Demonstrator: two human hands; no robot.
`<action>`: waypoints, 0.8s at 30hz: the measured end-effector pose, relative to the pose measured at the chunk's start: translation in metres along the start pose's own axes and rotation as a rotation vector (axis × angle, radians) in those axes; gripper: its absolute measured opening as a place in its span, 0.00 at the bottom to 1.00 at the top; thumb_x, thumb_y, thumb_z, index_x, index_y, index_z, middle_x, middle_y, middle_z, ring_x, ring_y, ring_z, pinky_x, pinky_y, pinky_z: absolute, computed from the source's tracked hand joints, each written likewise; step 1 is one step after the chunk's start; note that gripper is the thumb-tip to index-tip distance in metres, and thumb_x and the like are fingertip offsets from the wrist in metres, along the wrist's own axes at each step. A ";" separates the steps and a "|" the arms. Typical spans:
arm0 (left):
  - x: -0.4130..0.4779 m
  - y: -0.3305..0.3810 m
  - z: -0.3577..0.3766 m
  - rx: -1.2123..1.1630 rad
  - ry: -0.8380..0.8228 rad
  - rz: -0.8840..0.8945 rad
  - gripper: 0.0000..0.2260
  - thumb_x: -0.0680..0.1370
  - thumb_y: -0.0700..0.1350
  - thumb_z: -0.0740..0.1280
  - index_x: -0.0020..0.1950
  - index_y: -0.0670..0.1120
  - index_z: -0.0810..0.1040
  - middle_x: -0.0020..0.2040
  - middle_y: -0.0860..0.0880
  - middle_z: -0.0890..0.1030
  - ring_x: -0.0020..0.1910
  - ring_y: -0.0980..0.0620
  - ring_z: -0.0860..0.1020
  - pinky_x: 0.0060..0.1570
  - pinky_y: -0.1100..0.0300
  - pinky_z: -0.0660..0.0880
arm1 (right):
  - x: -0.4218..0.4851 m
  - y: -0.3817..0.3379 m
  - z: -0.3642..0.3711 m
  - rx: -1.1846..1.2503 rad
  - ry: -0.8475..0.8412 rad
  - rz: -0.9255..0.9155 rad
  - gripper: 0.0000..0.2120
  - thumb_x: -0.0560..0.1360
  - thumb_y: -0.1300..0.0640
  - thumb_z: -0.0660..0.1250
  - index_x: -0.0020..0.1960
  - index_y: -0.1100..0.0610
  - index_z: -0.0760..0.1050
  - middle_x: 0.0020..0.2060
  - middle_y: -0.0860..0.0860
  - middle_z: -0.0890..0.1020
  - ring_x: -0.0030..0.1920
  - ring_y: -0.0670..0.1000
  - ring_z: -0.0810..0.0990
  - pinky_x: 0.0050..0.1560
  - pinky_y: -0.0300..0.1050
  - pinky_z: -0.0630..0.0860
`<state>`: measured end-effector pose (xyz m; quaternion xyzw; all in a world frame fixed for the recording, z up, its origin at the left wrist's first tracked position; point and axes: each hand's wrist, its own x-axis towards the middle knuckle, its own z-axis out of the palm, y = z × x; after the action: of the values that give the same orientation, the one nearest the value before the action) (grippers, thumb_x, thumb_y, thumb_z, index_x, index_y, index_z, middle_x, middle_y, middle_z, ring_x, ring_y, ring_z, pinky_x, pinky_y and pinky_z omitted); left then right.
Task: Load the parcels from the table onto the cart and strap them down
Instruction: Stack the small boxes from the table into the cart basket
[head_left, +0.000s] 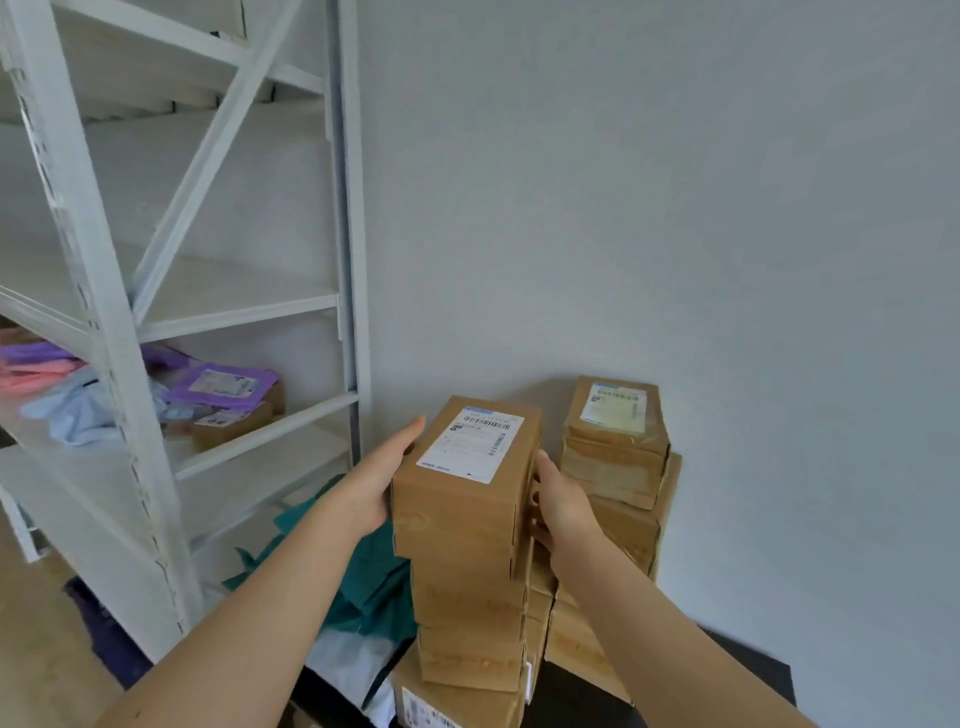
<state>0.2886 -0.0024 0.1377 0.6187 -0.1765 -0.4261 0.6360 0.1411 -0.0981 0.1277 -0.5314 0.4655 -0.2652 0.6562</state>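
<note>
Your left hand lies flat, fingers straight, against the left face of the top parcel. Your right hand curls its fingers on the right face. Parcel: brown corrugated card, oblong, white barcode label on top. It sits atop the near stack of like boxes on a dark surface. A second stack stands just right, by the wall. White metal rack at left holds purple mailers.
</note>
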 end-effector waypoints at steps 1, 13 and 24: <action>0.001 0.000 0.001 -0.003 -0.019 0.005 0.18 0.77 0.60 0.62 0.51 0.47 0.81 0.41 0.46 0.85 0.43 0.47 0.82 0.44 0.54 0.77 | 0.000 0.000 0.002 -0.012 0.004 -0.008 0.23 0.79 0.42 0.56 0.65 0.57 0.71 0.56 0.52 0.77 0.58 0.54 0.75 0.66 0.52 0.70; -0.013 0.025 0.000 -0.180 -0.146 0.129 0.11 0.76 0.53 0.67 0.52 0.49 0.81 0.44 0.46 0.84 0.42 0.47 0.81 0.45 0.52 0.77 | -0.015 -0.015 0.019 0.116 -0.105 -0.168 0.35 0.61 0.25 0.59 0.64 0.38 0.72 0.58 0.45 0.79 0.57 0.50 0.79 0.60 0.53 0.74; -0.036 0.023 0.039 -0.204 -0.374 0.215 0.08 0.74 0.55 0.67 0.46 0.53 0.83 0.45 0.49 0.85 0.44 0.48 0.83 0.47 0.52 0.78 | -0.054 -0.014 -0.041 0.191 -0.143 -0.250 0.23 0.67 0.38 0.66 0.59 0.45 0.78 0.54 0.49 0.83 0.60 0.55 0.79 0.64 0.56 0.72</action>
<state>0.2460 -0.0030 0.1765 0.4393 -0.3122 -0.4788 0.6930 0.0836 -0.0751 0.1590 -0.5378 0.3206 -0.3492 0.6972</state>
